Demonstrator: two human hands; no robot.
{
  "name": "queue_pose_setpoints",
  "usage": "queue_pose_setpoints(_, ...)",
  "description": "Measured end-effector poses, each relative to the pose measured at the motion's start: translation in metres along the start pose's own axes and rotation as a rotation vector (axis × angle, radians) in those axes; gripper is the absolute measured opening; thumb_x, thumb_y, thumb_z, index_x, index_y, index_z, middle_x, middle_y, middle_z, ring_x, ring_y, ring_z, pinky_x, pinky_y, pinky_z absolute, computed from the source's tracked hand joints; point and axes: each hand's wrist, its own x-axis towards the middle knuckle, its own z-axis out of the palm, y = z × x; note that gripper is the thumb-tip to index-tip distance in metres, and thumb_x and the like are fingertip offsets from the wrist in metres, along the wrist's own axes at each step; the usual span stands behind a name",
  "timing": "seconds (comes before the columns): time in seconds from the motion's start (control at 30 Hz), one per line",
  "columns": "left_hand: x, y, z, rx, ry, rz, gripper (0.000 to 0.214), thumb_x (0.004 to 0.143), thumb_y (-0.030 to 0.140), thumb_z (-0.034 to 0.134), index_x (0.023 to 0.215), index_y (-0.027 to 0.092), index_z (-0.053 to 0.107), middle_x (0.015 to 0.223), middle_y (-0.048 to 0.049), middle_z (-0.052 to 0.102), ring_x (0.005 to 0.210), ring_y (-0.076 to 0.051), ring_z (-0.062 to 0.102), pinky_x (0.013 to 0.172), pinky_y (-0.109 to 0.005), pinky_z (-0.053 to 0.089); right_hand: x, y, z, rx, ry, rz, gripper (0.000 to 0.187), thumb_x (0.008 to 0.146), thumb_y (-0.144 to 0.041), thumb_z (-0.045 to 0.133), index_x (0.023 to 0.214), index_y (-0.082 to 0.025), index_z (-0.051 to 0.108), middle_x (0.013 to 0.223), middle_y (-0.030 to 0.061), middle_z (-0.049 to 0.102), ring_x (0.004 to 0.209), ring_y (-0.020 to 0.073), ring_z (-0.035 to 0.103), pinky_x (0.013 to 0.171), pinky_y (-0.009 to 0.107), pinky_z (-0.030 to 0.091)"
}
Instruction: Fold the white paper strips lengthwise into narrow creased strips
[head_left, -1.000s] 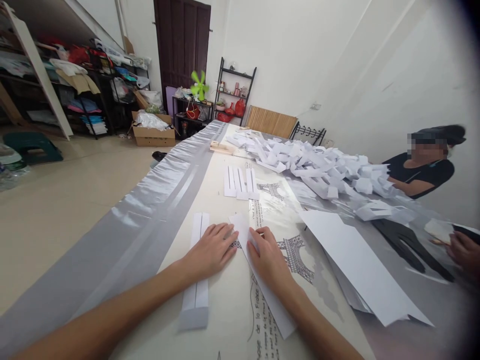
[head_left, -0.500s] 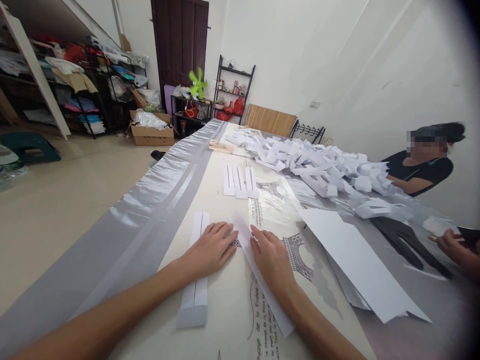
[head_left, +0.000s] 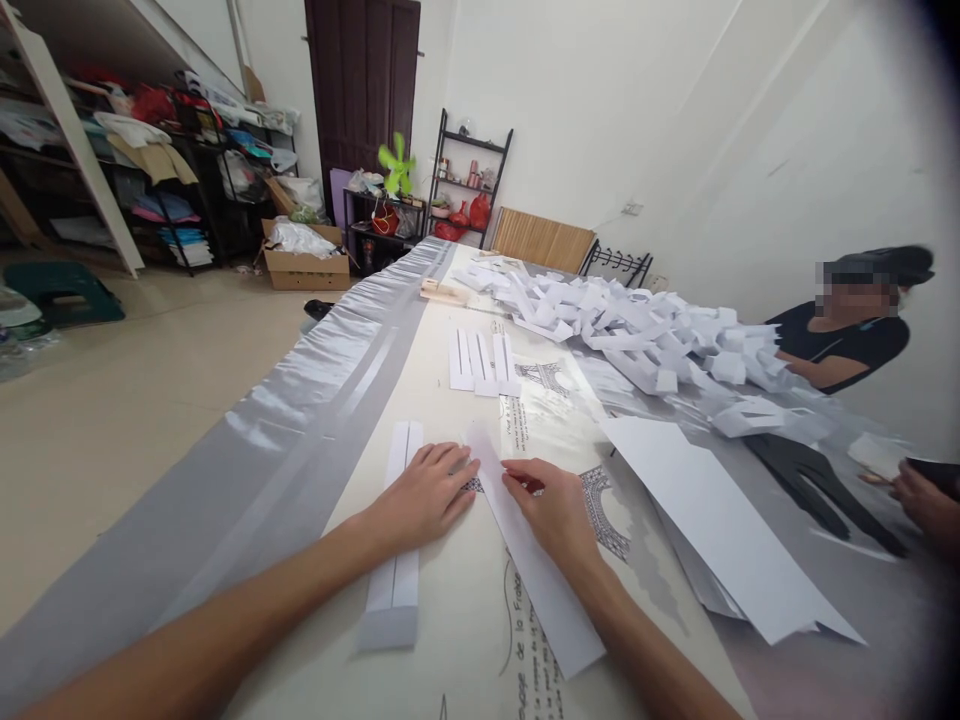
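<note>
From my remote seat, the biggest thing I see is the worktop [head_left: 450, 640], a cream printed cover over silvery-grey cloth, running away from me. A loose heap of white paper pieces [head_left: 622, 330] covers much of its far right side, and beyond that a person in a dark top [head_left: 840, 340] sits at the right.

Nearer on the right lies a large white sheet [head_left: 720, 520], set at a slant, with more paper under its left edge. The paper strip [head_left: 555, 610] I'm working with lies diagonally on the worktop, its far end between the two hands and its near end beside the right forearm. To its left is a folded strip [head_left: 405, 580] with a dark lengthwise line, partly hidden under the left hand [head_left: 431, 495]. A row of similar lined pieces [head_left: 486, 370] lies farther ahead.

My left grip is loose, palm down, fingers slightly spread, fingertips by the strip's left edge. My right hand [head_left: 546, 495] has thumb and forefinger close together at the right edge; I can't tell whether that grip actually pinches paper.
</note>
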Motion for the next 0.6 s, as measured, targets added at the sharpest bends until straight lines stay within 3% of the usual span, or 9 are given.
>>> queue_pose_setpoints(0.1, -0.001, 0.0, 0.0, 0.001, 0.01, 0.0, 0.034, 0.106, 0.03, 0.043, 0.134, 0.018, 0.056, 0.138, -0.0143, 0.058, 0.132, -0.031, 0.05, 0.107, -0.05, 0.044, -0.002, -0.003, 0.0, -0.041, 0.001, -0.052, 0.024, 0.091, -0.028, 0.057, 0.1, -0.024, 0.08, 0.118, 0.0085, 0.074, 0.09, 0.0249, 0.073, 0.082, 0.045, 0.062)
queue_pose_setpoints(0.17, -0.001, 0.0, 0.0, -0.007, 0.026, 0.006, 0.033, 0.105, 0.03, 0.044, 0.134, 0.019, 0.056, 0.137, -0.0137, 0.058, 0.132, -0.031, 0.05, 0.107, -0.05, 0.044, -0.002, -0.006, -0.002, -0.075, -0.01, -0.112, 0.026, 0.094, -0.033, 0.057, 0.103, -0.023, 0.08, 0.137, 0.0102, 0.065, 0.115, 0.03, 0.067, 0.096, 0.05, 0.057)
queue_pose_setpoints(0.23, -0.001, -0.001, -0.002, -0.023, 0.035, 0.017, 0.033, 0.105, 0.03, 0.045, 0.134, 0.019, 0.056, 0.137, -0.0129, 0.059, 0.132, -0.03, 0.05, 0.108, -0.049, 0.044, -0.001, -0.009, -0.007, -0.064, -0.097, -0.143, 0.03, 0.098, -0.039, 0.056, 0.111, -0.023, 0.078, 0.143, 0.0089, 0.062, 0.13, 0.0308, 0.059, 0.106, 0.051, 0.051)
queue_pose_setpoints(0.33, 0.0, -0.002, -0.006, -0.055, 0.029, 0.034, 0.032, 0.104, 0.03, 0.048, 0.132, 0.02, 0.057, 0.134, -0.0117, 0.06, 0.132, -0.028, 0.051, 0.109, -0.047, 0.044, 0.0, -0.013, -0.016, 0.048, -0.29, -0.129, 0.039, 0.102, -0.046, 0.052, 0.128, -0.025, 0.071, 0.142, 0.0059, 0.063, 0.135, 0.027, 0.056, 0.114, 0.049, 0.046)
queue_pose_setpoints(0.47, 0.002, -0.003, -0.01, -0.081, 0.012, 0.041, 0.024, 0.103, 0.029, 0.049, 0.121, 0.021, 0.062, 0.125, -0.0094, 0.064, 0.128, -0.027, 0.053, 0.109, -0.045, 0.045, 0.0, -0.014, -0.022, 0.17, -0.476, -0.099, 0.047, 0.106, -0.05, 0.041, 0.146, -0.029, 0.055, 0.154, 0.0016, 0.051, 0.146, 0.0236, 0.043, 0.122, 0.048, 0.035)
queue_pose_setpoints(0.6, 0.002, -0.003, -0.012, -0.065, 0.01, 0.041, 0.027, 0.103, 0.029, 0.048, 0.125, 0.021, 0.06, 0.13, -0.0112, 0.062, 0.13, -0.028, 0.053, 0.109, -0.048, 0.045, -0.001, -0.012, -0.021, 0.068, -0.488, -0.126, 0.048, 0.108, -0.049, 0.037, 0.151, -0.032, 0.048, 0.16, 0.0003, 0.042, 0.149, 0.0239, 0.037, 0.123, 0.049, 0.033)
